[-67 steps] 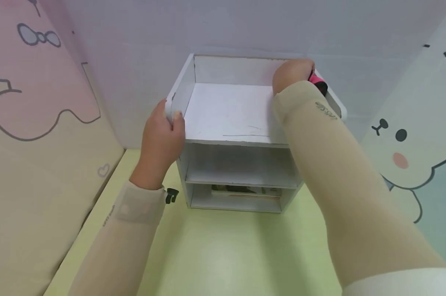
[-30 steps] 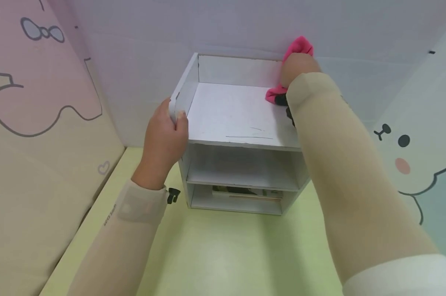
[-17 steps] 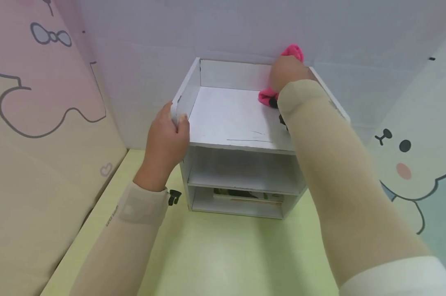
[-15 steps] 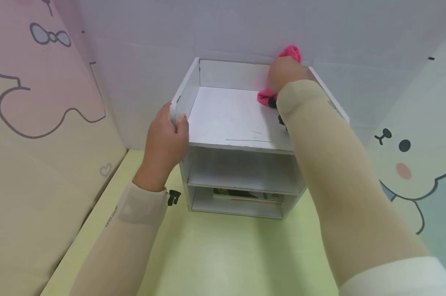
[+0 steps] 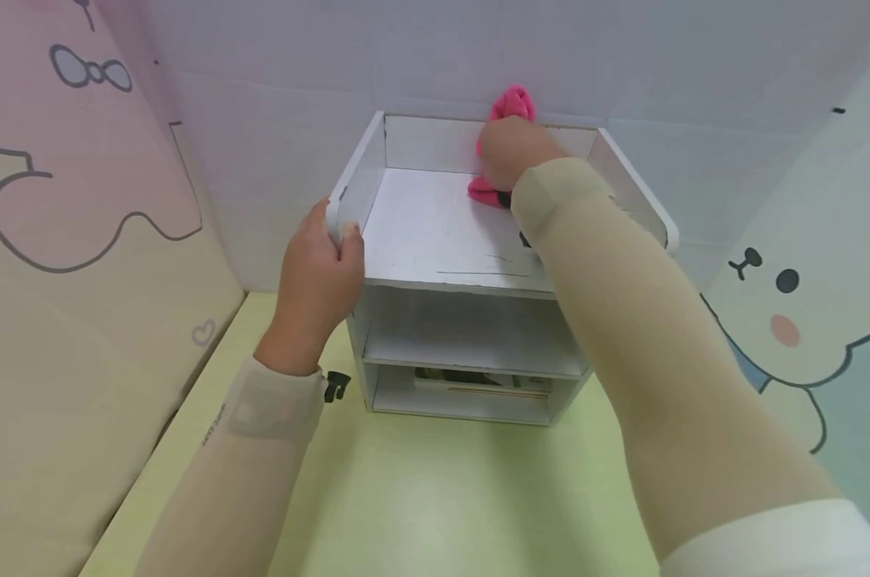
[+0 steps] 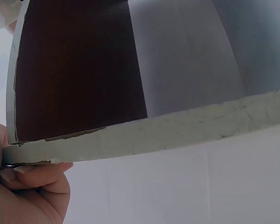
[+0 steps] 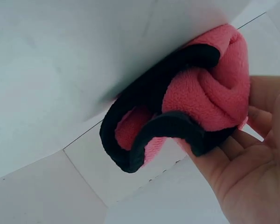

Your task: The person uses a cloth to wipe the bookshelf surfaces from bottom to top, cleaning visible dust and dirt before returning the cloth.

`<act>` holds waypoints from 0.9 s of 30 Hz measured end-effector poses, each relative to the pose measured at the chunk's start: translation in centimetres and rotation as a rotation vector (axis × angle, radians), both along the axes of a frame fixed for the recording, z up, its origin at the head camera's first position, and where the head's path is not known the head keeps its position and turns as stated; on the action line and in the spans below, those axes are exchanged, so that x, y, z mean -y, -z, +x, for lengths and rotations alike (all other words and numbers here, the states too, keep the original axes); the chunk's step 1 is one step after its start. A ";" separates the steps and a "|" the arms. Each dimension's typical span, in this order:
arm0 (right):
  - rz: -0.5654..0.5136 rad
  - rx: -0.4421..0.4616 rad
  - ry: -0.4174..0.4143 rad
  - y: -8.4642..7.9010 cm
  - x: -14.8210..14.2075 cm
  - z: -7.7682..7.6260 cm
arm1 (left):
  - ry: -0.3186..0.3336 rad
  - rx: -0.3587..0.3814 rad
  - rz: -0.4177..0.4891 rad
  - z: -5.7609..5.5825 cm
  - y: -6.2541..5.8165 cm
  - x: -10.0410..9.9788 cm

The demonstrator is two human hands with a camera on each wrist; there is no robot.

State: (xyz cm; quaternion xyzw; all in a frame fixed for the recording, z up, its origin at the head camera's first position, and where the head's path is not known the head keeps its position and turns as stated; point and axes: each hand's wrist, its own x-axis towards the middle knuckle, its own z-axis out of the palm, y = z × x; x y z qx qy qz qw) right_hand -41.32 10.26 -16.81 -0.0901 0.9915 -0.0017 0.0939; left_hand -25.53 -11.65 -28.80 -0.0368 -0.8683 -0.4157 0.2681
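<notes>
A small white shelf unit (image 5: 435,224) has an open top tray with raised sides and two tiers below. My left hand (image 5: 320,268) grips the front end of its left side panel, thumb inside; the left wrist view shows that hand's curled fingers (image 6: 46,179) against the panel edge. At the back panel, my right hand (image 5: 516,151) holds a pink cloth (image 5: 513,102) with black edging. Part of the cloth rises above the panel's top edge and part hangs down inside the tray. In the right wrist view, the folded cloth (image 7: 196,100) touches a white surface.
The unit stands on a pale yellow-green table (image 5: 428,497). Flat items (image 5: 481,381) lie on its bottom tier. A pale wall sheet (image 5: 283,160) stands close behind, with cartoon-printed panels (image 5: 67,344) to the left and right.
My right hand has moved with the cloth from the right side panel to the back panel, then leftward along it. The left hand keeps its grip in the same place.
</notes>
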 end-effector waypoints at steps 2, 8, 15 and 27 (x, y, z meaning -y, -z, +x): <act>0.084 -0.014 -0.078 -0.1 0.5 0.3 | -0.004 0.000 0.002 0.0 0.0 0.1; -0.066 0.042 0.000 -0.2 1.7 1.5 | -0.004 -0.014 0.006 0.1 0.0 0.3; -0.119 0.060 -0.066 -0.1 3.2 1.8 | 0.004 -0.016 -0.004 0.3 0.0 0.2; -0.113 0.008 -0.154 0.3 5.9 1.9 | 0.013 -0.018 -0.025 0.3 -0.1 -0.6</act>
